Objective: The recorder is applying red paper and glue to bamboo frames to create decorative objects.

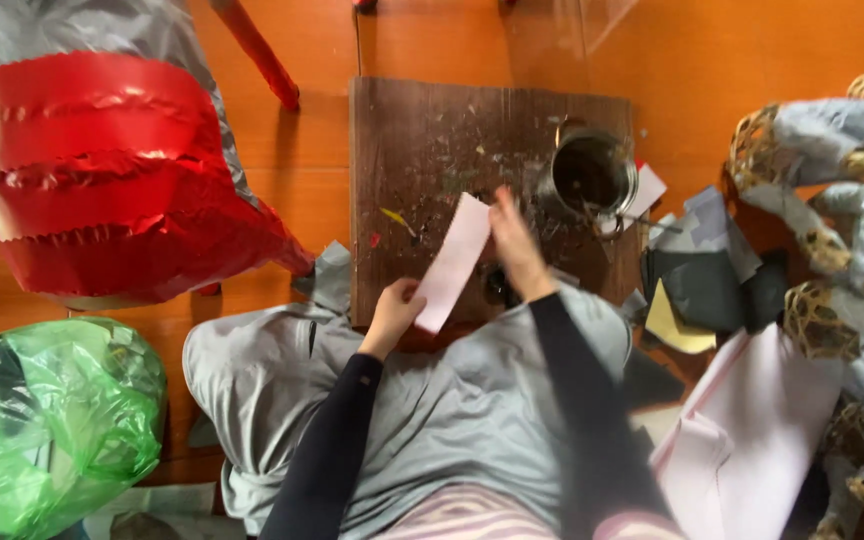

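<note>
A pale pink paper strip (455, 262) stretches between both hands above a stained dark wooden board (422, 140). My left hand (393, 312) pinches the strip's lower end near my lap. My right hand (513, 245) grips its upper right edge, a little blurred. Both arms wear dark long sleeves. A grey cloth (452, 400) covers my lap under the arms. A round metal pot (592, 176) with a dark inside stands on the board just right of my right hand.
A big red and grey foil-covered shape (102, 170) fills the upper left. A green plastic bag (47, 420) lies lower left. Grey, yellow and pink paper sheets (712, 290) pile at the right, beside a woven frame partly covered in grey paper (842, 200). The floor is orange.
</note>
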